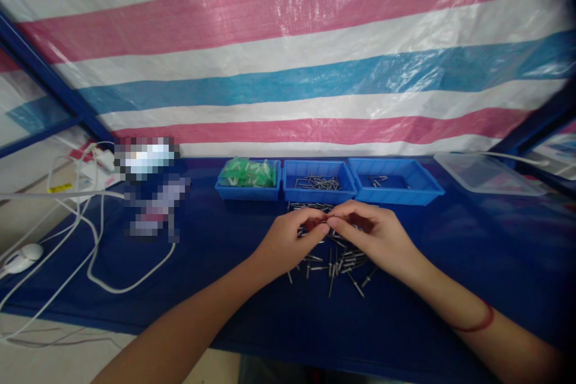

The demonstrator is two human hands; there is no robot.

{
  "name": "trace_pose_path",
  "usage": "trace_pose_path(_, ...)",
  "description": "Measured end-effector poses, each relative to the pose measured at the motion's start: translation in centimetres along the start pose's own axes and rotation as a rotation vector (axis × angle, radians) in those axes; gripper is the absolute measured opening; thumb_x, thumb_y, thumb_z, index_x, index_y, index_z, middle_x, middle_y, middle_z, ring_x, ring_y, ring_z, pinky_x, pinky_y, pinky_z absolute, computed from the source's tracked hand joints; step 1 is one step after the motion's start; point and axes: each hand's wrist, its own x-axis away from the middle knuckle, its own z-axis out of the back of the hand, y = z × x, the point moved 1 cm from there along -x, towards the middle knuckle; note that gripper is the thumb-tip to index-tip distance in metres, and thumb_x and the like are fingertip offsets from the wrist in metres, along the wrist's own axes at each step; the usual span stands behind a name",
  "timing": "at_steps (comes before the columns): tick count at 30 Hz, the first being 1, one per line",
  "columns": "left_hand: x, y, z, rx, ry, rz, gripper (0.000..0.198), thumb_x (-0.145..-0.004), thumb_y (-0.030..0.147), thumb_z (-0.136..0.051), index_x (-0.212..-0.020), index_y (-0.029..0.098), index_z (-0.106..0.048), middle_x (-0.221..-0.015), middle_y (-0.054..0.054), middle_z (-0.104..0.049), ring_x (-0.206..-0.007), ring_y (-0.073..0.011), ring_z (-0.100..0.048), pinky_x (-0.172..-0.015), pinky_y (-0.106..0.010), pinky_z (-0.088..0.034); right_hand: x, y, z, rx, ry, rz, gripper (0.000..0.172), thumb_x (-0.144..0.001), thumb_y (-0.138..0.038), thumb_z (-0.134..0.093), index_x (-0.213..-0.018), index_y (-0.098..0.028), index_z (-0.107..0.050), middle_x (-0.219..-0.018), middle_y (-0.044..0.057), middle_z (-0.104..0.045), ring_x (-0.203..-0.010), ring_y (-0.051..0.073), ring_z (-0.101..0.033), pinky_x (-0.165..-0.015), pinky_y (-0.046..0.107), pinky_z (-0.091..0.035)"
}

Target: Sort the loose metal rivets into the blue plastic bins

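Loose blind rivets [354, 261], metal pins with thin stems, lie in a pile on the blue table under my hands. My left hand [294, 237] and my right hand [378, 237] meet fingertip to fingertip above the pile. Both are closed in a pinch, thumbs against forefingers; whatever is between them is too small and hidden to make out. Just behind stands the middle blue bin [319, 193], with a heap of rivets in it. To its right, the right blue bin [398, 195] holds a few rivets. The left blue bin [249, 193] contains green-tinted plastic bags [249, 173].
A clear plastic lid [488, 174] lies at the back right. White cables [96, 240] loop across the left side, near a power strip [96, 174] and a white mouse [22, 258]. A striped plastic sheet [288, 84] hangs behind the table [279, 318].
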Motion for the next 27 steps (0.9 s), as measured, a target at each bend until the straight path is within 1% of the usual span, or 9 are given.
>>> trace_pose_path(3, 0.0, 0.2, -0.1, -0.046, -0.004, -0.024, 0.017, -0.089, 0.03, -0.055, -0.089, 0.017, -0.066, -0.085, -0.002, -0.068, -0.079, -0.0154, -0.061, -0.074, -0.026, -0.046, 0.2, -0.3, -0.1, -0.011, -0.005, 0.034, 0.018, -0.083, -0.038, -0.063, -0.083, -0.021, -0.069, -0.084, 0.005, -0.07, -0.078, 0.02, -0.064, -0.069, 0.035, -0.052)
trace_pose_path(6, -0.1, 0.1, 0.0, -0.061, 0.011, -0.029, 0.014, -0.086, 0.03, -0.06, -0.082, 0.017, -0.065, -0.08, -0.001, -0.066, -0.076, -0.0147, -0.059, -0.072, -0.026, -0.046, 0.3, -0.5, -0.1, -0.003, -0.029, 0.072, 0.016, -0.085, -0.036, -0.061, -0.083, -0.022, -0.069, -0.082, 0.005, -0.069, -0.077, 0.019, -0.063, -0.067, 0.033, -0.051)
trace_pose_path(10, -0.1, -0.2, 0.2, -0.049, 0.055, -0.03, 0.013, -0.081, 0.031, -0.066, -0.081, 0.018, -0.064, -0.08, -0.001, -0.063, -0.077, -0.0146, -0.058, -0.071, -0.026, -0.045, 0.3, -0.6, 0.2, 0.014, -0.021, 0.099, 0.014, -0.085, -0.033, -0.061, -0.087, -0.023, -0.07, -0.078, 0.004, -0.067, -0.071, 0.017, -0.061, -0.064, 0.032, -0.048)
trace_pose_path(14, -0.1, 0.0, 0.6, -0.03, 0.102, -0.034, 0.011, -0.081, 0.029, -0.066, -0.082, 0.018, -0.063, -0.081, -0.001, -0.062, -0.076, -0.0135, -0.056, -0.07, -0.025, -0.043, 0.1, -0.4, 0.5, 0.031, -0.001, 0.087, 0.014, -0.085, -0.033, -0.06, -0.087, -0.023, -0.07, -0.08, 0.004, -0.067, -0.074, 0.018, -0.061, -0.065, 0.032, -0.048)
trace_pose_path(19, -0.1, 0.2, 0.6, 0.0, 0.155, -0.037, 0.014, -0.082, 0.031, -0.065, -0.08, 0.017, -0.061, -0.079, -0.001, -0.061, -0.074, -0.0132, -0.056, -0.068, -0.025, -0.043, -0.1, -0.4, 0.5, 0.109, -0.073, 0.112, 0.018, -0.088, -0.035, -0.057, -0.087, -0.021, -0.069, -0.078, 0.004, -0.065, -0.071, 0.017, -0.058, -0.065, 0.031, -0.046)
trace_pose_path(21, -0.1, 0.1, 0.6, 0.007, 0.156, -0.039, 0.016, -0.083, 0.033, -0.065, -0.08, 0.017, -0.06, -0.079, -0.001, -0.061, -0.074, -0.0133, -0.057, -0.068, -0.025, -0.044, -0.1, -0.6, 0.5, 0.115, -0.119, 0.124, 0.019, -0.089, -0.035, -0.055, -0.085, -0.021, -0.068, -0.076, 0.003, -0.064, -0.069, 0.016, -0.057, -0.064, 0.03, -0.045)
trace_pose_path(23, -0.1, 0.1, 0.5, 0.015, 0.143, -0.044, 0.016, -0.083, 0.033, -0.064, -0.083, 0.017, -0.061, -0.081, -0.001, -0.062, -0.076, -0.0135, -0.058, -0.069, -0.025, -0.045, -0.2, -0.7, 0.5, 0.09, -0.133, 0.113, 0.022, -0.089, -0.035, -0.054, -0.079, -0.02, -0.067, -0.073, 0.003, -0.063, -0.068, 0.015, -0.057, -0.064, 0.029, -0.045)
trace_pose_path(25, -0.1, 0.0, 0.6, 0.003, 0.128, -0.045, 0.016, -0.084, 0.032, -0.064, -0.088, 0.017, -0.061, -0.085, -0.002, -0.064, -0.078, -0.0137, -0.059, -0.071, -0.026, -0.045, -0.5, -0.5, 0.9, 0.044, -0.077, 0.057, 0.025, -0.088, -0.037, -0.055, -0.074, -0.02, -0.067, -0.071, 0.002, -0.062, -0.067, 0.015, -0.056, -0.064, 0.028, -0.044)
trace_pose_path(27, -0.1, -0.1, 0.7, -0.072, 0.102, -0.052, 0.02, -0.084, 0.033, -0.064, -0.096, 0.017, -0.062, -0.088, -0.003, -0.065, -0.08, -0.0142, -0.059, -0.073, -0.026, -0.046, -1.0, 0.1, 1.7, -0.023, 0.05, -0.038, 0.025, -0.086, -0.039, -0.057, -0.073, -0.02, -0.067, -0.066, 0.0, -0.058, -0.063, 0.014, -0.053, -0.061, 0.027, -0.042)
